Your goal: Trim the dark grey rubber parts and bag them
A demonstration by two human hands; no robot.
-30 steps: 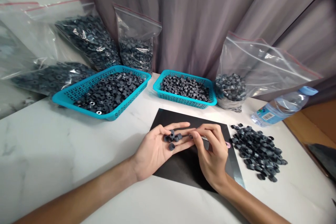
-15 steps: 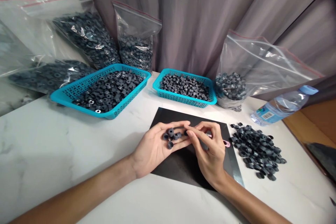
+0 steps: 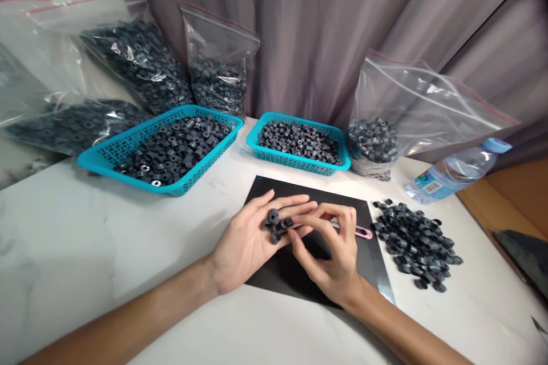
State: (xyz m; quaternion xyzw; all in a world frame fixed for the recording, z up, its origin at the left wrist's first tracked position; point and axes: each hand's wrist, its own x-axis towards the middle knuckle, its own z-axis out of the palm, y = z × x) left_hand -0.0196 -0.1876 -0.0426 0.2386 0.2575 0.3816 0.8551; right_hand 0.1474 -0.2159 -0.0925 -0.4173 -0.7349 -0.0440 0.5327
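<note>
My left hand (image 3: 252, 234) lies palm up above a black mat (image 3: 291, 282), its fingers stretched out. Several small dark grey hollow plastic rings (image 3: 273, 217) rest in it, at the base of the fingers. From the right, my right hand (image 3: 329, 245) reaches over that palm. Its thumb and index finger close on a dark ring (image 3: 288, 221) at the edge of the little cluster; the exact contact is partly hidden. Behind the right hand a slim pink tool, seemingly a cutter (image 3: 363, 232), lies on the mat, partly covered by the fingers.
A loose heap of dark rings (image 3: 417, 245) lies right of the mat. Two blue baskets (image 3: 184, 187) (image 3: 299, 166) full of dark pieces stand behind. Clear zip bags (image 3: 137, 63) of pieces lean at the back, one bag (image 3: 374, 142) beside a water bottle (image 3: 460, 174).
My right fingertips have moved left and slightly down, from the left fingertips to the rings in the palm. The left fingers have spread a little. The view has shifted slightly.
</note>
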